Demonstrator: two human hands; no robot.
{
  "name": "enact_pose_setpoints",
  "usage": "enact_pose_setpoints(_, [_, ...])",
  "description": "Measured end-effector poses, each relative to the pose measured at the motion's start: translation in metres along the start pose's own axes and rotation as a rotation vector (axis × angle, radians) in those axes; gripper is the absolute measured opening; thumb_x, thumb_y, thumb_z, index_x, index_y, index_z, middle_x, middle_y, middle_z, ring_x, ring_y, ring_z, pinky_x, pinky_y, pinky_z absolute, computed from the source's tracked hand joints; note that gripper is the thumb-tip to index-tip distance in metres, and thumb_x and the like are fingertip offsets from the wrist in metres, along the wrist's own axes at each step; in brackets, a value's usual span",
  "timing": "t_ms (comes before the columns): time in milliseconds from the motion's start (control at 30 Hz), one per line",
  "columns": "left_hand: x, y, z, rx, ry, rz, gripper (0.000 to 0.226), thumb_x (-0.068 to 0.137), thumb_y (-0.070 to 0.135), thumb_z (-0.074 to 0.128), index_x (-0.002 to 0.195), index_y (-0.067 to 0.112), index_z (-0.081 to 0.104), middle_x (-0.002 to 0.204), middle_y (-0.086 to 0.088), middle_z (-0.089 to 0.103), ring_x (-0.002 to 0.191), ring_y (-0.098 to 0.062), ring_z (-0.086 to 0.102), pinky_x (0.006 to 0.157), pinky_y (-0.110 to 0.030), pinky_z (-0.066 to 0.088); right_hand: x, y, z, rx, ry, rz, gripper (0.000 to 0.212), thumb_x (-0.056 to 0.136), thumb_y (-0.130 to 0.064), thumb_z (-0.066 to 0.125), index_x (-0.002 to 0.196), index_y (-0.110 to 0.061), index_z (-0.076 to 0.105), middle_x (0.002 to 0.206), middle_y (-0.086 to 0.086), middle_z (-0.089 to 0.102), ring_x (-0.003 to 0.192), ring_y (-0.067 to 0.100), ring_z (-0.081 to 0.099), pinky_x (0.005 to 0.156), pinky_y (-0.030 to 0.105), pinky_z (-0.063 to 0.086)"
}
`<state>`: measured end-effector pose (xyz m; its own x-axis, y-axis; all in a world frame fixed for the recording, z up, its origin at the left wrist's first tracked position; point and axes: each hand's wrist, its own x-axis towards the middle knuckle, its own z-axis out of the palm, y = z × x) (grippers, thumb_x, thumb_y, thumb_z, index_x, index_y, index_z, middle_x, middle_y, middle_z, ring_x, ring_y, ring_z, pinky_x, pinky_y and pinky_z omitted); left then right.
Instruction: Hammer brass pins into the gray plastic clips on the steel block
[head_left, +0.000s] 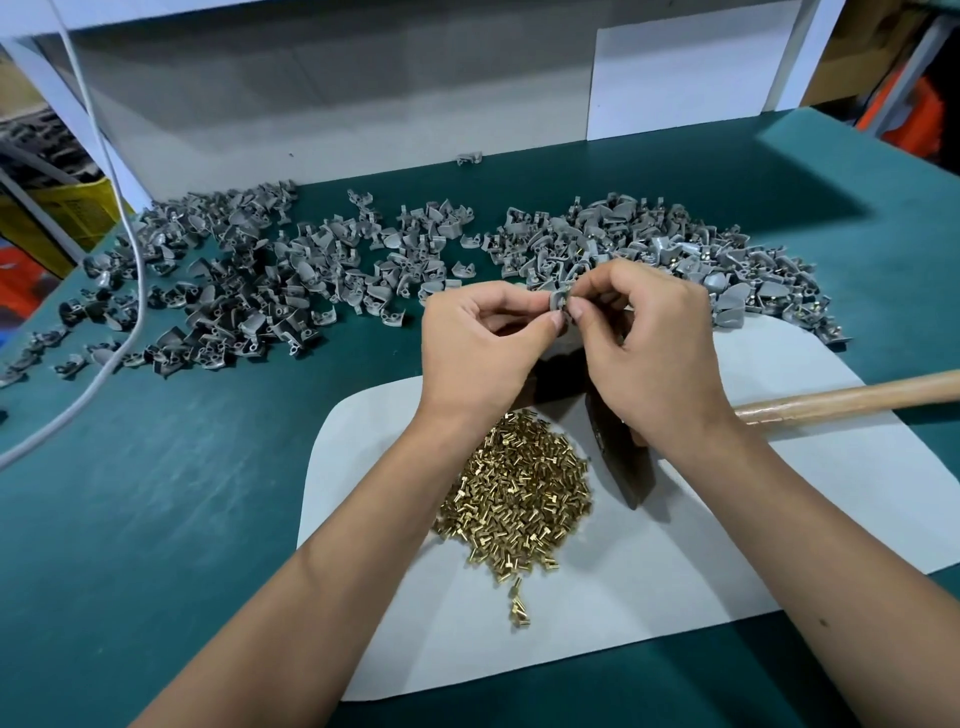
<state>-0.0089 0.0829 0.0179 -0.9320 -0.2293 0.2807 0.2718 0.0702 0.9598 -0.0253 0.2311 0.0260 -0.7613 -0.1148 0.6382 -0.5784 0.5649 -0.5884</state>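
Gray clip (557, 301) pinched between both hands above the steel block (553, 374).

Left hand (483, 348) grips the clip with thumb and forefinger; right hand (639, 338) pinches at its right side, likely seating a pin too small to confirm. Block lies directly below; brass pins (514, 488) nearer the desk's front edge, hammer (841, 397) rightward.
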Motion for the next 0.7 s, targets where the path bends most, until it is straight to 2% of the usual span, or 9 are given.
enact_pose_setpoints(133, [-0.002,0.0,0.002,0.067,0.009,0.027,0.018,0.08,-0.006,0.081,0.082,0.011,0.078,0.083,-0.006,0.079,0.078,-0.016,0.076,0.077,-0.028,0.061,0.0,-0.002,0.0,0.002,-0.016,0.074,0.006,0.087,-0.007,0.071,0.088,-0.012,0.075,0.076,-0.007,0.068,0.069,0.006,0.061,0.069,0.007,0.044])
enact_pose_setpoints(200, [-0.003,0.0,0.003,0.1,0.01,0.055,0.016,0.08,-0.007,0.08,0.083,0.008,0.078,0.082,-0.006,0.079,0.077,-0.016,0.076,0.077,-0.027,0.062,0.001,-0.002,0.0,-0.011,-0.032,0.102,0.007,0.087,-0.008,0.072,0.088,-0.014,0.075,0.074,-0.009,0.067,0.068,0.004,0.061,0.067,0.006,0.043])
enact_pose_setpoints(367, [-0.004,-0.005,0.003,0.186,0.016,0.105,0.009,0.08,-0.005,0.08,0.086,0.0,0.078,0.086,-0.012,0.076,0.084,-0.024,0.076,0.085,-0.043,0.063,0.002,-0.004,0.001,-0.028,-0.045,0.143,0.008,0.087,-0.008,0.072,0.088,-0.014,0.076,0.075,-0.007,0.069,0.068,0.006,0.063,0.067,0.013,0.048])
enact_pose_setpoints(500, [-0.004,-0.008,0.002,0.262,-0.003,0.161,0.006,0.079,0.0,0.081,0.084,0.003,0.078,0.085,-0.007,0.075,0.084,-0.022,0.074,0.083,-0.046,0.062,0.001,-0.002,0.0,-0.037,-0.075,0.153,0.01,0.087,-0.006,0.071,0.088,-0.014,0.076,0.073,-0.009,0.066,0.067,-0.003,0.06,0.064,0.004,0.042])
enact_pose_setpoints(600, [-0.002,-0.008,-0.002,0.257,-0.033,0.168,0.006,0.079,0.002,0.081,0.083,0.005,0.078,0.085,-0.007,0.075,0.084,-0.022,0.074,0.083,-0.046,0.062,0.002,0.001,-0.002,-0.027,-0.125,0.134,0.01,0.088,-0.005,0.071,0.089,-0.014,0.075,0.073,-0.014,0.064,0.068,-0.008,0.059,0.064,0.002,0.04])
enact_pose_setpoints(700, [0.0,-0.007,-0.007,0.181,-0.073,0.131,0.018,0.079,-0.002,0.082,0.085,0.014,0.075,0.087,-0.007,0.077,0.085,-0.021,0.076,0.086,-0.043,0.063,0.002,0.001,-0.002,0.001,-0.14,0.099,0.009,0.09,-0.007,0.07,0.092,-0.014,0.075,0.078,-0.01,0.068,0.073,-0.002,0.062,0.068,0.006,0.044])
